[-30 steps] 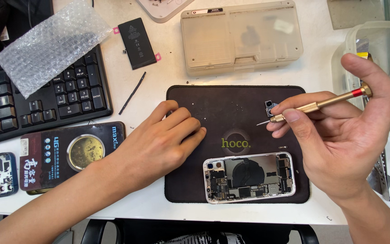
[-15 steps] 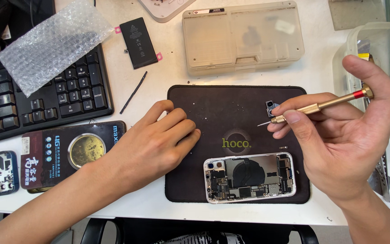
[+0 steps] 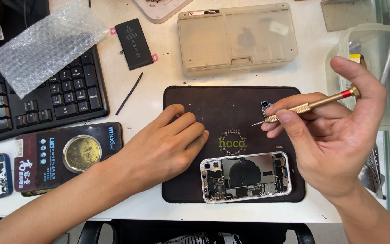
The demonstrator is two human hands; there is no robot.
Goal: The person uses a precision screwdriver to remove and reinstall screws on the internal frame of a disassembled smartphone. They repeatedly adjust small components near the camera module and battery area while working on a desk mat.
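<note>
Right hand, centre right, pinches one slim brass screwdriver; left hand rests loosely curled (empty) on the dark rectangular mat beside one opened phone.

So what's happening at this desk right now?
A person is working on an opened phone lying on a dark mat. The right hand holds a small brass screwdriver, tip raised above the mat. The left hand rests flat on the mat beside the phone. A removed battery and a keyboard lie nearby.
</note>
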